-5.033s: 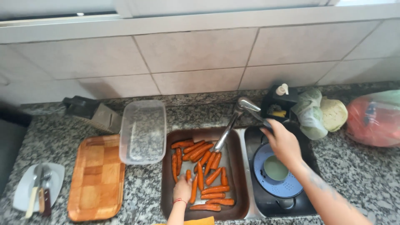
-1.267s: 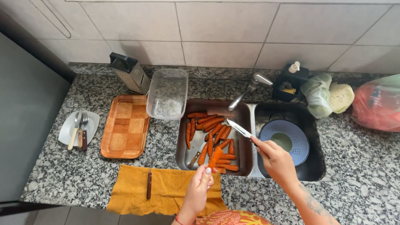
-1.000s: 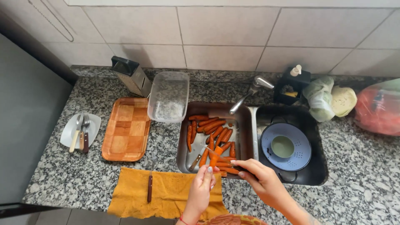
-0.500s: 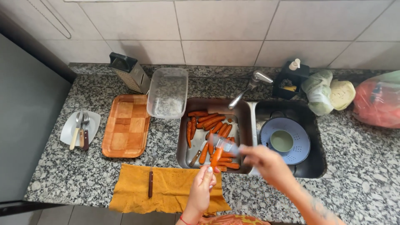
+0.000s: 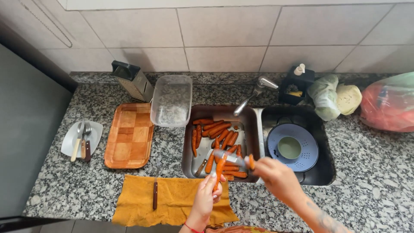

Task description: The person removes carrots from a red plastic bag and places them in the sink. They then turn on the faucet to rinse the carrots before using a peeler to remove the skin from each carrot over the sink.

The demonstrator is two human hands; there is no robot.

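Observation:
My left hand (image 5: 206, 197) grips one carrot (image 5: 219, 167) by its lower end and holds it upright over the front edge of the left sink basin (image 5: 187, 152). My right hand (image 5: 276, 177) holds a metal-bladed tool (image 5: 228, 156), a knife or a peeler, with its blade laid across the top of that carrot. Several more carrots (image 5: 217, 131) lie in the basin below.
The right basin holds a blue colander (image 5: 307, 146) with a green bowl (image 5: 289, 147). A faucet (image 5: 254, 91) stands behind. An orange cloth (image 5: 174, 203) bears a small knife (image 5: 155, 195). Left are a wooden board (image 5: 128, 134), clear container (image 5: 172, 100), grater (image 5: 133, 80) and plate of cutlery (image 5: 82, 139). Bagged produce (image 5: 335, 96) sits right.
My right hand left the faucet, swung the blade over the sink and brought it down onto the carrot. My left hand lifted that carrot from the basin toward the front edge.

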